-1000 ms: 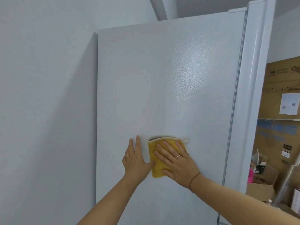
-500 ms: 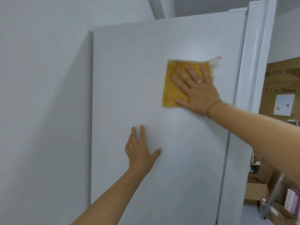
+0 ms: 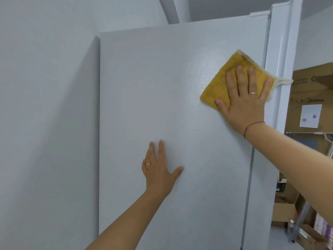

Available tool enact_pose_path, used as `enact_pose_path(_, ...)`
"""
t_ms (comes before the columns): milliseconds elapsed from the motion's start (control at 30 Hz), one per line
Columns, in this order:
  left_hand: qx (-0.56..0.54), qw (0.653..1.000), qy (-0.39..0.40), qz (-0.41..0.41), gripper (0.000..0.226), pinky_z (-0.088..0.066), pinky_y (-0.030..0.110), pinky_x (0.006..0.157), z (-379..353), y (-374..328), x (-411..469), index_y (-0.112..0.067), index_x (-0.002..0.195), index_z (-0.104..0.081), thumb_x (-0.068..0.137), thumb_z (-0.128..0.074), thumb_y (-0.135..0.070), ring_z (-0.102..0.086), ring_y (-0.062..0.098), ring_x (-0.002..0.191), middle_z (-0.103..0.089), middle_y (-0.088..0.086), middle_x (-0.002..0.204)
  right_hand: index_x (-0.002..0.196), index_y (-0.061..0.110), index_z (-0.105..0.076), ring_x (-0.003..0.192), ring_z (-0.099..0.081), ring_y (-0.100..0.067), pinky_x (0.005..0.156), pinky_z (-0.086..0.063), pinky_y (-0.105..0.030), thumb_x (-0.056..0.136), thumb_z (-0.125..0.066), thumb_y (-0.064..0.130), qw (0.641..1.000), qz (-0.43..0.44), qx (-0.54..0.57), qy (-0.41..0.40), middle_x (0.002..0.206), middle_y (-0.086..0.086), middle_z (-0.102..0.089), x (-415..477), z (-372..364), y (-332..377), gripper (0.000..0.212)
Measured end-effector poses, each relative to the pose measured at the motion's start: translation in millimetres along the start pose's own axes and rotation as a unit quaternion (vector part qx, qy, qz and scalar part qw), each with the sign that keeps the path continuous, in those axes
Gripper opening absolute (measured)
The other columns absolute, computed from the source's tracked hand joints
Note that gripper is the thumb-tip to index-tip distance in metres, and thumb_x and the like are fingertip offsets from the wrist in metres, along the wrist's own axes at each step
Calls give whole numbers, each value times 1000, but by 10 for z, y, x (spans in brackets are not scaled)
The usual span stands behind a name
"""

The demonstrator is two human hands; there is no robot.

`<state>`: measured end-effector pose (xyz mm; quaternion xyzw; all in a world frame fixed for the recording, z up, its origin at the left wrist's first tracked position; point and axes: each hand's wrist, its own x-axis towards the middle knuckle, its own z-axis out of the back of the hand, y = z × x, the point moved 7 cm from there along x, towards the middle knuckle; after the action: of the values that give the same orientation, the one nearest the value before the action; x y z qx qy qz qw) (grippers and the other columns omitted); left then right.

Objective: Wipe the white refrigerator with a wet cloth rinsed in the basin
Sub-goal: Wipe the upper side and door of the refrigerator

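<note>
A yellow cloth [image 3: 219, 85] is pressed flat against the upper right of the white refrigerator [image 3: 162, 105] side by the right hand [image 3: 245, 103], fingers spread. The left hand [image 3: 158, 170] is laid flat lower down. Cardboard boxes [image 3: 310, 98] are seen at right.

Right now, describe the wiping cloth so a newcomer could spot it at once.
Start at the white refrigerator side panel filling the view. Near its upper right edge, the right hand presses a yellow cloth flat. It is the only coloured thing there, with a cream trim.
</note>
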<state>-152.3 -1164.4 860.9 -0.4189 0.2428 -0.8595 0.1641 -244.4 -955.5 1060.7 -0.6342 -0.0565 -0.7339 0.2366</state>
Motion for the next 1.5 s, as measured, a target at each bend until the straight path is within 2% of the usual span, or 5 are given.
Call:
enact_pose_path(600, -20, 997, -49, -51, 97, 7, 39, 116, -372, -171, -181, -34, 147, 14, 86, -58, -56, 15, 17, 146, 19, 1, 159, 147, 15, -35, 143, -20, -36, 109, -13, -70, 93, -35, 59, 999, 43, -31, -9, 156, -10, -25, -1704, -242, 330, 70)
enact_pose_path(867, -9, 997, -60, -57, 96, 5, 40, 117, -568, -40, -319, -33, 151, 10, 86, -57, -56, 11, 18, 147, 17, -2, 159, 147, 19, -32, 143, -21, -35, 109, -13, -69, 91, -37, 59, 997, 74, -24, 26, 155, -7, -25, -2358, -378, 514, 69)
enact_pose_path(1067, -6, 996, -67, -51, 92, 1, 43, 117, -677, 21, -442, -33, 151, 4, 87, -60, -51, 5, 21, 148, 11, 2, 160, 147, 23, -29, 148, -7, -28, 112, -9, -65, 90, -40, 58, 988, 133, -28, 69, 159, -2, -17, -2940, -507, 636, 68)
enact_pose_path(1333, 11, 998, -54, -25, 92, -3, 45, 117, -859, 123, -688, -32, 151, 4, 87, -60, -49, 3, 22, 148, 8, 6, 160, 147, 28, -32, 148, -7, -22, 117, -3, -56, 89, -42, 51, 970, 218, -27, 100, 157, 5, -20, -3726, -617, 811, 63)
enact_pose_path(1500, 20, 998, -57, 0, 91, -10, 46, 115, -965, 183, -873, -35, 150, 4, 88, -61, -48, -4, 24, 146, -1, 12, 160, 145, 26, -36, 146, -15, -21, 117, -7, -54, 87, -46, 40, 956, 278, -29, 92, 154, 7, -29, -3993, -661, 893, 60)
